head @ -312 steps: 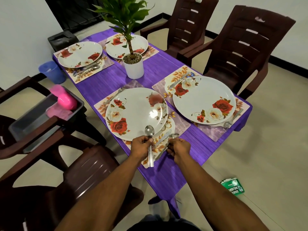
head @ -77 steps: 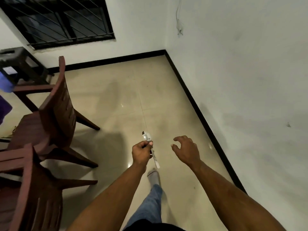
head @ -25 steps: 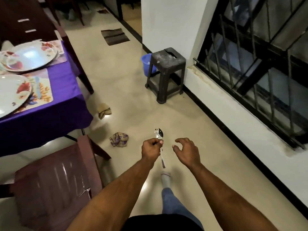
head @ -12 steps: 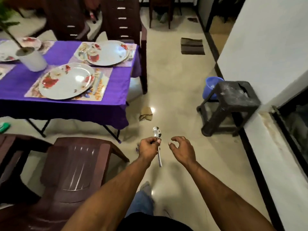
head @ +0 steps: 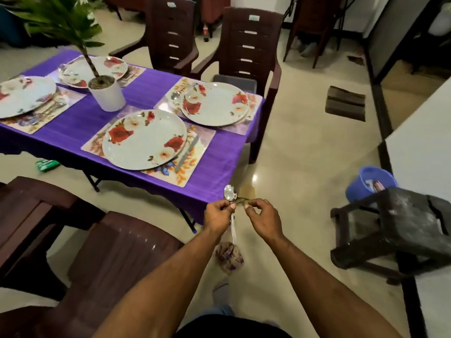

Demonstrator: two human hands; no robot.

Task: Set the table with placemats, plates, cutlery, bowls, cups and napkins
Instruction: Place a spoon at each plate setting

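Note:
My left hand [head: 218,214] grips a steel spoon [head: 230,192] by its handle, bowl pointing up, just off the near right corner of the purple-clothed table [head: 217,164]. My right hand [head: 261,217] hovers beside it with fingers loosely curled and holds nothing. The nearest floral plate [head: 144,139] lies on a placemat [head: 192,172] with a knife [head: 186,152] at its right. A second plate [head: 214,107] on its mat has a spoon [head: 175,95] on its left. Farther left lie two more plates [head: 23,96] [head: 73,71].
A white potted plant [head: 107,93] stands mid-table. Brown chairs stand behind the table [head: 246,45] and at my near left [head: 117,259]. A dark stool [head: 405,225] and blue bucket [head: 363,184] are on the right. A crumpled cloth [head: 229,256] lies on the floor.
I have turned and walked closer to the table; it now fills the upper left. My right hand has come in beside the spoon held by my left.

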